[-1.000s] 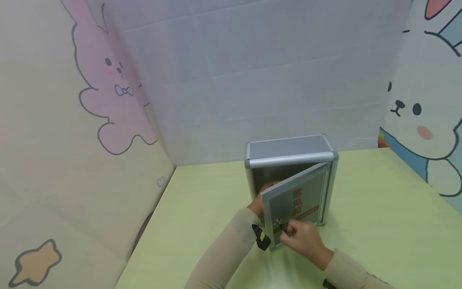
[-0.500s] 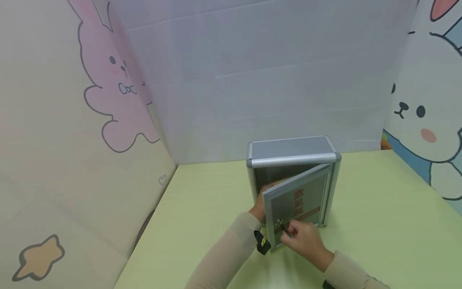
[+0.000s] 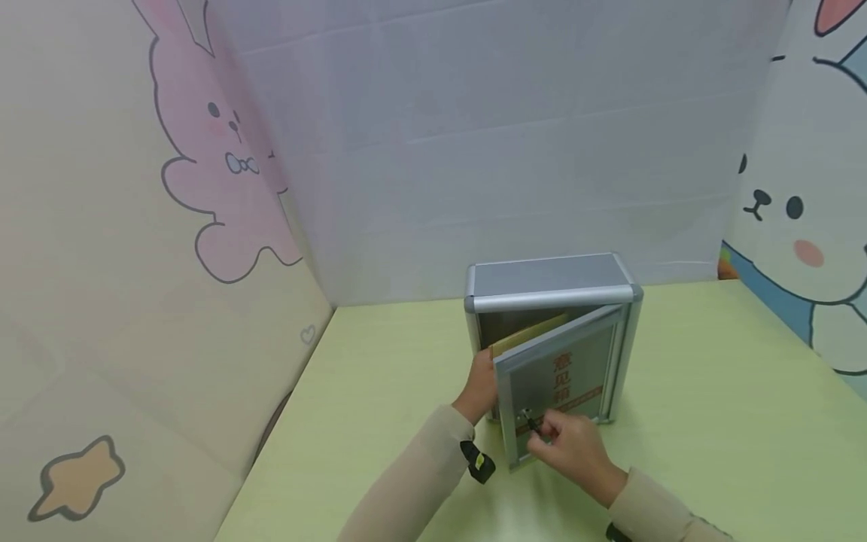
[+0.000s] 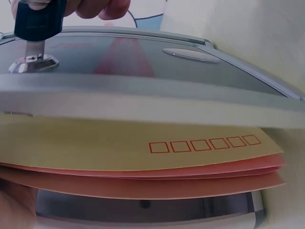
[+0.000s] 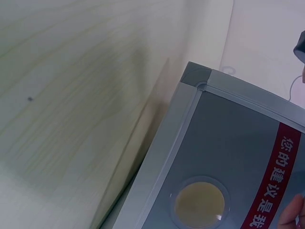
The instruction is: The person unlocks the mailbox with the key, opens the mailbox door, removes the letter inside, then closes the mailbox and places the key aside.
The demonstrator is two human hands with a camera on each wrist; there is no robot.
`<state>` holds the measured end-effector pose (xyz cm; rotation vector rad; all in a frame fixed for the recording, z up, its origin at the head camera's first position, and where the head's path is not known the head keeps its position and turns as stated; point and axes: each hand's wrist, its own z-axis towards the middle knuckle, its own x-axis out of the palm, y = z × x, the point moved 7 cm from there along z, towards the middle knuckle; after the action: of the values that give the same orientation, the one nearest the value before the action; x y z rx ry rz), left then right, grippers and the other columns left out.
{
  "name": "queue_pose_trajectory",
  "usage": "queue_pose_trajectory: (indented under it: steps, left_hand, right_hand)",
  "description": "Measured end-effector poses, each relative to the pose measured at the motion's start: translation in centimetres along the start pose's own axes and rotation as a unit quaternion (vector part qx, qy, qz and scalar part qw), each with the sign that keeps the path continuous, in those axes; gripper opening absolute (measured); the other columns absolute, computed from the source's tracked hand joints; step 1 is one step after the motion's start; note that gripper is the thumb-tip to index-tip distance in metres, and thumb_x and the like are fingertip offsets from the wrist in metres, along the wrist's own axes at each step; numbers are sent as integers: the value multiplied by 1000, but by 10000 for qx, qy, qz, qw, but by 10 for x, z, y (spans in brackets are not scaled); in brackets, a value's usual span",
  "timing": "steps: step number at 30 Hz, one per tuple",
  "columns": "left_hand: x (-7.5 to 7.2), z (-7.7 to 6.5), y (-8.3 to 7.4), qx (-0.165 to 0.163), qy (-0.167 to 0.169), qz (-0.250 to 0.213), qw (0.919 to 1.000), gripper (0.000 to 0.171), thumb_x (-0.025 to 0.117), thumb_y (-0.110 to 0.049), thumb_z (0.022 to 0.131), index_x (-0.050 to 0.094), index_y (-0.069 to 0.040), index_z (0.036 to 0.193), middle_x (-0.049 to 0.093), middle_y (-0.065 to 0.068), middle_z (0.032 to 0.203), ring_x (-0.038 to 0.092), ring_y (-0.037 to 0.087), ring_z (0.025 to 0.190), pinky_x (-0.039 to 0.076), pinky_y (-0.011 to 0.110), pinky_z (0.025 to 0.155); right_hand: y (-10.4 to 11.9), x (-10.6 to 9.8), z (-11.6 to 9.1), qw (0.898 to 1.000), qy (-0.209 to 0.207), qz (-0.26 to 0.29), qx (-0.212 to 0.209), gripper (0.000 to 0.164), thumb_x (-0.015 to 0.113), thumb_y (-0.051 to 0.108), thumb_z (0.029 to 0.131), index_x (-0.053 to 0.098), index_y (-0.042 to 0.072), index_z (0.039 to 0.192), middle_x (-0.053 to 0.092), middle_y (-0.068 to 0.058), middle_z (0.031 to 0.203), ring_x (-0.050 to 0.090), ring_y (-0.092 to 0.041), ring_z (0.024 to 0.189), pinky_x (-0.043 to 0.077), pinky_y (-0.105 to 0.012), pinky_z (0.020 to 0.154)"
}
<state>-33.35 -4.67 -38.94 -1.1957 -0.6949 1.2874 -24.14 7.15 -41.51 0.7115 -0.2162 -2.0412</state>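
Gripping stacked envelopes (image 4: 143, 152) with the left hand (image 3: 479, 384), in the gap between the suggestion box (image 3: 552, 278) and its ajar door (image 3: 535, 385), apparently angled to suit the opening. Pinching the key (image 4: 38, 23) in the lock (image 4: 34, 64) with the right hand (image 3: 574, 450), probably to steady the door.

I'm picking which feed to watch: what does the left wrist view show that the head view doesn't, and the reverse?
Only the left wrist view: the row of red squares on the yellow envelope, and pink papers stacked against it.
Only the head view: sleeves, the pink bunny and the orange star.
Both: the yellow envelope, door, key, left hand and right hand.
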Motion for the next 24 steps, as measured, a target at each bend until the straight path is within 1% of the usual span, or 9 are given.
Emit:
queue_pose_trajectory:
  steps: [2, 4, 8, 10, 14, 18, 20, 22, 24]
  left_hand:
    - [-5, -1, -1, 94, -147, 288, 9994, 24, 54, -6, 96, 64, 15, 104, 66, 30, 101, 61, 15, 86, 49, 25, 77]
    - [-10, -3, 1, 23, -244, 382, 9990, 25, 57, -8, 94, 65, 14, 103, 66, 28, 99, 61, 15, 83, 50, 26, 75]
    - [-17, -8, 6, -310, -375, 379, 9981, 27, 59, -13, 93, 66, 12, 100, 68, 26, 91, 58, 10, 72, 52, 28, 68]
    - [-19, -11, 7, -459, -409, 331, 9976, 28, 59, -15, 94, 65, 11, 100, 68, 25, 89, 60, 11, 70, 54, 30, 67]
    - [-21, -16, 7, -503, -460, 309, 9972, 27, 57, -13, 95, 65, 12, 98, 68, 25, 85, 63, 15, 71, 55, 32, 66]
    - [-25, -20, 6, -401, -444, 445, 9972, 25, 55, -9, 94, 58, 9, 78, 57, 10, 65, 54, 11, 61, 48, 25, 59]
    - [-29, -22, 6, -407, -418, 464, 9972, 26, 55, -9, 94, 54, 7, 73, 49, 1, 63, 48, 8, 60, 44, 22, 57]
    - [-32, -25, 6, -449, -396, 398, 9974, 25, 57, -9, 95, 55, 9, 77, 49, -1, 66, 48, 8, 60, 43, 22, 57]
    - [-36, -28, 6, -529, -365, 338, 9974, 24, 58, -9, 95, 59, 12, 83, 56, 4, 68, 52, 9, 63, 46, 23, 59]
  right_hand:
    - [0, 0, 0, 10000, -21, -5, -7, 23, 62, 12, 57, 41, 22, 55, 34, 14, 42, 17, 17, 52, 16, -7, 43]
    - [-1, 1, 1, 10000, -31, -17, -15, 23, 62, 12, 57, 41, 22, 55, 34, 14, 42, 17, 17, 52, 16, -7, 43]
    - [-1, 1, 1, 10000, -11, -17, -13, 23, 62, 12, 57, 41, 22, 55, 34, 14, 42, 16, 17, 53, 16, -7, 43]
    - [-2, 1, 1, 10000, -11, -18, -11, 23, 61, 12, 57, 41, 22, 55, 34, 14, 42, 16, 17, 53, 16, -8, 42]
    - [-2, -1, 1, 10000, -40, -10, 31, 23, 61, 11, 57, 41, 22, 55, 35, 14, 43, 17, 17, 52, 17, -8, 42]
    - [-3, 0, -1, 9999, -46, 78, 103, 24, 62, 9, 56, 42, 22, 55, 36, 14, 42, 19, 16, 51, 18, -9, 41]
    - [-4, 1, -2, 9998, -28, 128, 138, 25, 62, 7, 56, 42, 21, 55, 36, 14, 43, 19, 16, 50, 19, -9, 40]
    - [-4, 1, -3, 9998, -10, 137, 154, 25, 63, 7, 56, 42, 21, 55, 36, 14, 43, 19, 16, 50, 19, -9, 40]
    - [-4, 2, -3, 9998, -8, 138, 142, 24, 63, 8, 56, 43, 21, 55, 37, 14, 43, 19, 17, 51, 19, -9, 40]
